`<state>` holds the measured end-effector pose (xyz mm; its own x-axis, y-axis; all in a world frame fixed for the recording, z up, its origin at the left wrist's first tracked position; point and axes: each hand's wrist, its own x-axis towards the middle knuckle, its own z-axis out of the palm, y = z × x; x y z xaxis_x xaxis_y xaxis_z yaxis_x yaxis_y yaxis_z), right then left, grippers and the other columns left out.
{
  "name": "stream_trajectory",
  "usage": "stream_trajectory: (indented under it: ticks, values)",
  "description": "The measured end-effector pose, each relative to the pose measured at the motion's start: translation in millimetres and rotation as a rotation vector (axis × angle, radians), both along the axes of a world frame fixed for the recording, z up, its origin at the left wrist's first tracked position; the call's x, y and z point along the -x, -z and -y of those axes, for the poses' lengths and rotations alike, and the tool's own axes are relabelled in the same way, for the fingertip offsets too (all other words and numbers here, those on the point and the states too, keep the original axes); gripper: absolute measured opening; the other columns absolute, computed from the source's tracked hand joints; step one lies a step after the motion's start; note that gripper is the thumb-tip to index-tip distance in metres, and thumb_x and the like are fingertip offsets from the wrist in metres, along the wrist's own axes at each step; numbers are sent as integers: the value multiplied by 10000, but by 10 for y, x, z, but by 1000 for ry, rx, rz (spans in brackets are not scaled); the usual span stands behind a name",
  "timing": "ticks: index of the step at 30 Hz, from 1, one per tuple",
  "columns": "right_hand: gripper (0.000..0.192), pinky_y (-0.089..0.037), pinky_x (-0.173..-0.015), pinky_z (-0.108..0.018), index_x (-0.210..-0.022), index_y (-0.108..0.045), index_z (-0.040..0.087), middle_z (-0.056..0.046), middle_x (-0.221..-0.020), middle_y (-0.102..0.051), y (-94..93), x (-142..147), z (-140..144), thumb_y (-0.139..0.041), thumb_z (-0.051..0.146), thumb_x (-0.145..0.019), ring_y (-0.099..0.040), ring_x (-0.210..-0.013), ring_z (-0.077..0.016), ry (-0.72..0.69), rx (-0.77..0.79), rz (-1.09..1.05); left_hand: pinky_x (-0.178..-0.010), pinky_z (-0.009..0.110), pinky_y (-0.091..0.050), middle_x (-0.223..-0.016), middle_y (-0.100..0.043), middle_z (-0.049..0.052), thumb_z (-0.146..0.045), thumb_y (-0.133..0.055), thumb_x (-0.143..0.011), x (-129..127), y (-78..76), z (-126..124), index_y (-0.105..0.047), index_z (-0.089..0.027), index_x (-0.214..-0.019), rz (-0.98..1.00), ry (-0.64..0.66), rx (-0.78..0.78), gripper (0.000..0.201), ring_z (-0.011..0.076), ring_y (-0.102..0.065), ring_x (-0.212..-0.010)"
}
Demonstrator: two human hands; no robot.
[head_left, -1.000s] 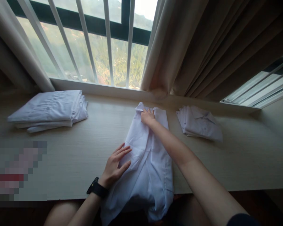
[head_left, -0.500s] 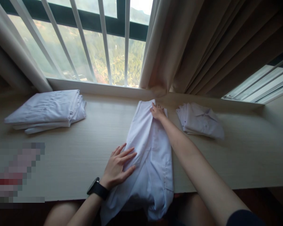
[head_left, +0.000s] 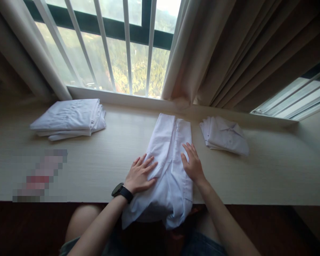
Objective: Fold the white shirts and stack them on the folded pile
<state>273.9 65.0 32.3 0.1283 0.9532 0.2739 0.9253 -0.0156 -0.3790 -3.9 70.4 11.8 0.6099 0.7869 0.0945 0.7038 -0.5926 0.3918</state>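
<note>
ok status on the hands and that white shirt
Left hand flat on the white shirt, open. Right hand flat on its other side, open. Shirt folded lengthwise, hem hanging over the table edge. Folded piles either side, apart.

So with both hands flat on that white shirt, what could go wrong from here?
The white shirt hangs well over the near edge of the table, so it might slide off if the left hand and right hand lift. Its folded-in sides look loose and could spring open. The folded shirt lies close on the right and a wide sweep could disturb it.
</note>
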Motion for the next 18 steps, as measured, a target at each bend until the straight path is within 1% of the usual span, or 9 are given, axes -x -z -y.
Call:
stream_trajectory:
  ticks: [2, 4, 5, 7, 8, 10, 13, 15, 18]
  values:
    - [523, -385, -1152, -479, -1373, -554, 213, -131, -1431, -552, 175, 41, 919, -299, 439, -976, -457, -1384, -257, 181, -127, -174, -1227, 543, -173, -1618, -350, -8, -524, -642, -834, -8, 1, 8, -483, -369, -1474, -10, -5, -4, 678, 327, -187, -1530]
    - [470, -473, -1064, -484, -1247, -606, 224, -172, -1243, -653, 374, 135, 1662, -393, 510, -940, -592, -1220, -289, 365, -186, -329, -1223, 540, -183, -1617, -354, 1, -529, -624, -851, -26, -18, 12, -494, -368, -1464, -20, -12, -1, 647, 325, -192, -1529]
    - [446, -517, -1002, -476, -1188, -616, 223, -180, -1166, -677, 460, 206, 1931, -424, 528, -925, -639, -1132, -296, 413, -164, -422, -1222, 539, -186, -1618, -354, 6, -528, -620, -855, -39, -38, 19, -504, -363, -1456, -24, -16, -1, 634, 325, -195, -1528]
    - [458, -567, -908, -440, -1203, -582, 216, -175, -1139, -693, 583, 377, 2247, -465, 546, -906, -684, -1051, -291, 405, -56, -618, -1223, 542, -177, -1617, -355, 25, -514, -630, -848, -64, -99, 66, -525, -336, -1437, -20, -35, -30, 624, 331, -200, -1524]
    - [493, -575, -884, -422, -1239, -554, 212, -172, -1164, -692, 617, 465, 2308, -496, 554, -889, -691, -1052, -290, 373, 11, -680, -1224, 541, -174, -1611, -364, 40, -502, -643, -838, -71, -137, 116, -532, -313, -1429, -8, -47, -59, 630, 335, -211, -1519]
    - [586, -570, -882, -399, -1302, -498, 200, -171, -1220, -681, 643, 614, 2304, -554, 567, -848, -686, -1096, -298, 328, 131, -717, -1218, 516, -206, -1575, -414, 81, -470, -643, -838, -58, -217, 290, -534, -259, -1417, 32, -95, -136, 626, 332, -271, -1491]
    - [589, -551, -881, -393, -1271, -492, 187, -167, -1167, -703, 652, 724, 2193, -584, 558, -824, -694, -1083, -321, 398, 233, -662, -1134, 443, -354, -1426, -542, 145, -439, -574, -890, 45, -298, 716, -535, -187, -1377, 55, -280, -209, 550, 314, -465, -1345]
    - [532, -548, -850, -386, -1233, -504, 192, -156, -1112, -719, 683, 730, 2144, -587, 527, -828, -707, -1046, -327, 446, 249, -647, -1032, 414, -436, -1298, -603, 159, -429, -537, -913, 151, -302, 1030, -549, -175, -1333, -1, -425, -200, 491, 308, -569, -1197]
    - [518, -547, -828, -373, -1223, -523, 196, -155, -1127, -720, 779, 703, 2130, -627, 488, -809, -701, -1067, -329, 458, 287, -659, -887, 388, -490, -1155, -647, 143, -431, -505, -927, 288, -261, 1371, -582, -188, -1248, -126, -531, -131, 409, 303, -636, -1042]
